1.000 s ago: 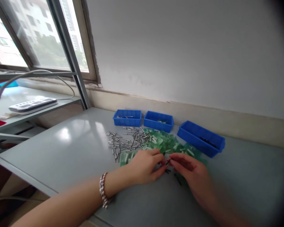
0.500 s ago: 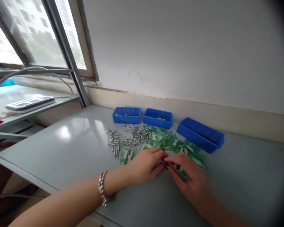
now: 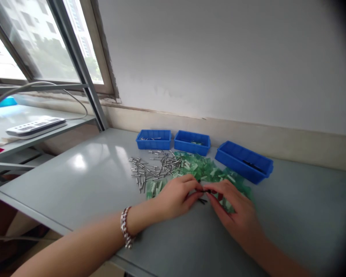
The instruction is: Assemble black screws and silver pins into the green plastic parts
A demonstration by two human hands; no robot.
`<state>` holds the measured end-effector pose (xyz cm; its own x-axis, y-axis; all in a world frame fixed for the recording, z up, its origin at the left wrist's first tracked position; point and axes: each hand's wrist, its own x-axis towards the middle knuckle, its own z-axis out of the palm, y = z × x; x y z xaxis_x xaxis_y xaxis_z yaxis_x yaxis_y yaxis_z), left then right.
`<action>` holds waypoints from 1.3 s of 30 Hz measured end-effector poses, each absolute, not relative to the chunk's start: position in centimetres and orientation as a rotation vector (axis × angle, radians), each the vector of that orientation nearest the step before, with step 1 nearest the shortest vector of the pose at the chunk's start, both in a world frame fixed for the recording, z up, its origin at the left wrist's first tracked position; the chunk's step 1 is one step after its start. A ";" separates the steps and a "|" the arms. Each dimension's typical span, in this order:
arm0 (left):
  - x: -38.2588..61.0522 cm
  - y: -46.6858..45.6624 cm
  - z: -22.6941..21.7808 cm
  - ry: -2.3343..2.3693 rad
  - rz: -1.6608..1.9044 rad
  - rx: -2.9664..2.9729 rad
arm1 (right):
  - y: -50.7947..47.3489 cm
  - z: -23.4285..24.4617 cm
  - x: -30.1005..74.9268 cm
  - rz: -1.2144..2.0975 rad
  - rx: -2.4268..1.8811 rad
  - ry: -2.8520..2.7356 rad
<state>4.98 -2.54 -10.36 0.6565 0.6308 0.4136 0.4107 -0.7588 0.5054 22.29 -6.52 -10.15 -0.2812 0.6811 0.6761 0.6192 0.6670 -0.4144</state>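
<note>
My left hand (image 3: pixel 175 195) is closed in a pinch, thumb against fingers. Facing it, my right hand (image 3: pixel 233 202) is pinched too. Between the two sets of fingertips is a small, thin black piece (image 3: pixel 207 191), partly covered by the fingers; its exact kind is too small to make out. Just below the fingertips, a few more thin black pieces (image 3: pixel 202 201) lie on the grey table. Beyond the hands spreads a heap of small green packets (image 3: pixel 200 165) with pale strips. To its left lies a pile of silver blind rivets (image 3: pixel 161 167).
Along the wall stand a blue bin (image 3: pixel 153 144) with some rivets, a second blue bin (image 3: pixel 192 148) with a little green in it, and a third blue bin (image 3: pixel 242 169) with black pieces. A white power strip (image 3: pixel 36 127) sits on the left shelf.
Both hands have risen slightly, away from the table's front. The black piece between the fingertips and the loose black pieces below them now show more clearly.
</note>
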 end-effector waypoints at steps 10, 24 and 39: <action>4.8 -3.0 -10.0 0.866 0.979 2.488 | -5.9 -10.8 22.8 0.078 -1.036 -2.033; 4.7 -2.9 -10.3 0.878 0.997 2.498 | -6.1 -11.0 22.7 0.045 -1.053 -2.037; 4.7 -2.6 -10.6 0.937 0.673 2.616 | -5.8 -9.7 23.4 -0.230 -0.935 -2.058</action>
<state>4.73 -2.56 -10.59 0.6807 0.6535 0.3309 0.5224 -0.7498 0.4062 23.41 -5.81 -9.68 -0.3666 0.5356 0.7608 0.6906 0.7046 -0.1632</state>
